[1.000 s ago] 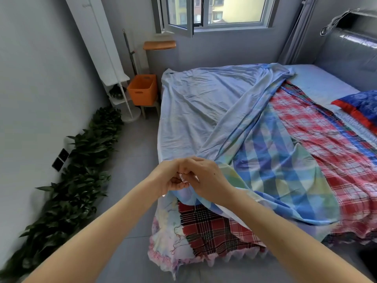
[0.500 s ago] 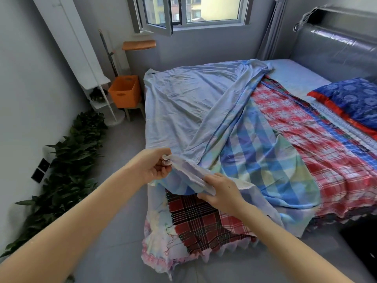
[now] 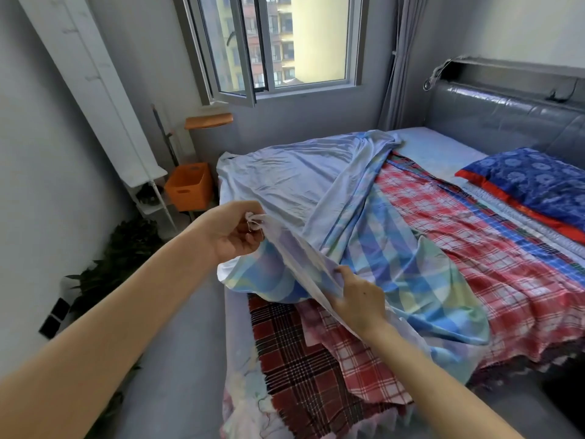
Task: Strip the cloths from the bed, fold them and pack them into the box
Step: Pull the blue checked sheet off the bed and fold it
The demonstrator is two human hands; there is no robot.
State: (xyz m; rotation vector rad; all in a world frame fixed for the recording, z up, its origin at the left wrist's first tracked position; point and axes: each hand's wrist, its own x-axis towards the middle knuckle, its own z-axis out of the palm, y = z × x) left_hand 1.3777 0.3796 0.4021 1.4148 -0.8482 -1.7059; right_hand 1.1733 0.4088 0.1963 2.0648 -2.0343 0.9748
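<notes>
My hands have parted along the hem since a second ago. My left hand (image 3: 232, 231) pinches the corner of the pale blue pastel-checked cotton sheet (image 3: 316, 185); my right hand (image 3: 359, 301) grips the hem. The sheet drapes over the foot edge of the bed (image 3: 443, 144), so folding can likely begin.

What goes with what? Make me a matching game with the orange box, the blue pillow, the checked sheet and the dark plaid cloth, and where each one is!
Things:
1. orange box
2. blue pillow
3. pale blue checked sheet
4. dark red plaid cloth

Places:
A. draped over the near edge of the bed
B. beside the bed's far corner, below the window
C. next to the grey headboard
D. gripped by the left hand and the right hand

Pairs: 1-B, 2-C, 3-D, 4-A
</notes>
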